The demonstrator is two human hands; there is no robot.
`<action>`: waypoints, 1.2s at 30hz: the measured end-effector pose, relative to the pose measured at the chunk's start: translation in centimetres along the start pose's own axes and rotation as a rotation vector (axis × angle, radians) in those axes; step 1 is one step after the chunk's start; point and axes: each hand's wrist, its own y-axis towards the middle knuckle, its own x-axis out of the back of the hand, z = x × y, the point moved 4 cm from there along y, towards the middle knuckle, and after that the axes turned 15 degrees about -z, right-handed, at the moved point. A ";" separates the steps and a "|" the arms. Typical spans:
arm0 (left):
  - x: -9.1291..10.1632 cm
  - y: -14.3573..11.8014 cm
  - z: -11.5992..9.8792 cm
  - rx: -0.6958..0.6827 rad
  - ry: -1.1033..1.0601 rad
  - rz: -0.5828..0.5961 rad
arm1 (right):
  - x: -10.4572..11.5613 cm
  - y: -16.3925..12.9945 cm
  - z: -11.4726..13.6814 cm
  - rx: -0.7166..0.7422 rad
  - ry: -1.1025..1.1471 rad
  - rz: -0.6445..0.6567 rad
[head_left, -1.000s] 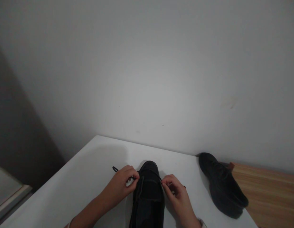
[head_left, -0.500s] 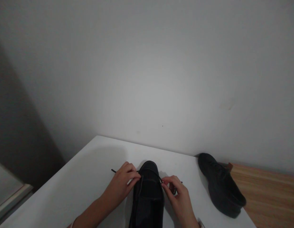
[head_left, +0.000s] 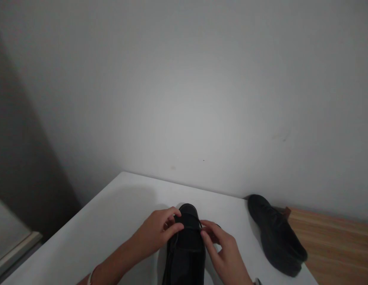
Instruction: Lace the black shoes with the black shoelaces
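A black lace-up shoe (head_left: 188, 241) rests on the white table, toe pointing away from me; its heel is cut off by the bottom edge of the view. A dark shoelace (head_left: 195, 217) crosses the front of it. My left hand (head_left: 161, 229) is over the left side of the shoe, thumb and forefinger apart at the lacing, with no lace visible between them. On the right side, my right hand (head_left: 224, 245) pinches the shoelace between thumb and fingers, close to the eyelet edge. What its curled fingers cover is hidden.
A second black shoe (head_left: 275, 237) lies at the right edge of the white table (head_left: 124, 202), next to a wood-grain surface (head_left: 338, 241). A pale wall (head_left: 186, 99) rises directly behind the table. A light-coloured ledge (head_left: 17, 249) shows at lower left.
My left hand has moved right over the shoe, and its finger and thumb have parted from their pinch. The lace end sticking out to the left no longer shows. My right hand stays at the right side.
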 end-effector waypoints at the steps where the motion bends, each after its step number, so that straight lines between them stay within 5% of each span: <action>1: 0.2 0.2 -0.4 -0.026 0.022 0.024 | 0.2 0.3 0.7 0.019 -0.034 0.029; 5: 0.4 1.4 -1.8 -0.137 0.143 0.129 | 0.0 1.9 2.7 0.094 -0.226 0.145; 11: -2.3 3.8 -2.5 -0.171 0.322 0.337 | -1.7 3.5 3.8 0.160 -0.509 0.237; 17: -3.3 4.1 -2.5 -0.177 0.398 0.375 | -2.2 3.6 5.0 0.167 -0.593 0.228; 23: -1.8 3.8 -3.8 -0.194 0.342 0.248 | -1.9 3.4 4.8 0.129 -0.353 0.102; 29: 0.6 3.6 -4.8 -0.141 0.008 0.033 | -1.0 3.5 4.8 0.013 0.109 -0.025; 36: 1.6 3.4 -5.4 -0.027 -0.255 -0.043 | -0.7 3.6 4.4 -0.155 0.439 -0.155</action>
